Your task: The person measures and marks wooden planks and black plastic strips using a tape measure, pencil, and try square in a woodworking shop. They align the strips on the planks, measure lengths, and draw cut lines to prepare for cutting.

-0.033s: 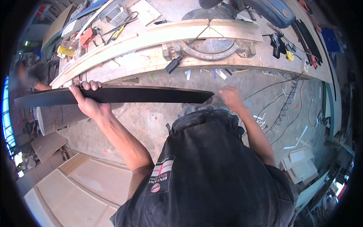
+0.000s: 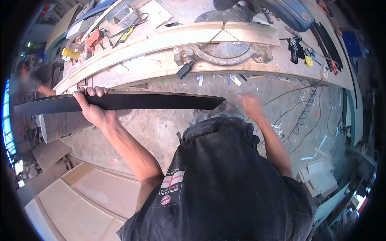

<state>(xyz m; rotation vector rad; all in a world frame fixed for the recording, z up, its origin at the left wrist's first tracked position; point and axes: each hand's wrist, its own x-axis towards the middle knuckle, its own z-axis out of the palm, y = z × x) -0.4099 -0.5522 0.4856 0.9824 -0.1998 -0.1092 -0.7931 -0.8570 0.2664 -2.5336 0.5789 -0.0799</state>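
My left hand (image 2: 94, 106) is closed round a long black strip (image 2: 161, 100), its thumb and fingertips showing along the upper edge. The strip lies sideways across my view, with an angled cut at its right end. Just beyond that end, apart from it, my right hand (image 2: 251, 105) has curled, slightly blurred fingers; whether they hold something small I cannot make out. Behind the strip, at the left, a grey cylindrical roll (image 2: 56, 126) is partly hidden.
A bench (image 2: 120, 78) ahead carries long pale boards (image 2: 157, 36), a saw (image 2: 281, 12), tools (image 2: 128, 32) and black strips (image 2: 325, 44). Wooden panels (image 2: 80, 193) stand at lower left. Cables (image 2: 305, 108) and offcuts (image 2: 317, 172) lie right. A co-worker (image 2: 36, 78) is at left.
My right hand has shifted slightly rightward, away from the end of the black strip. My left hand and the strip are nearly unmoved.
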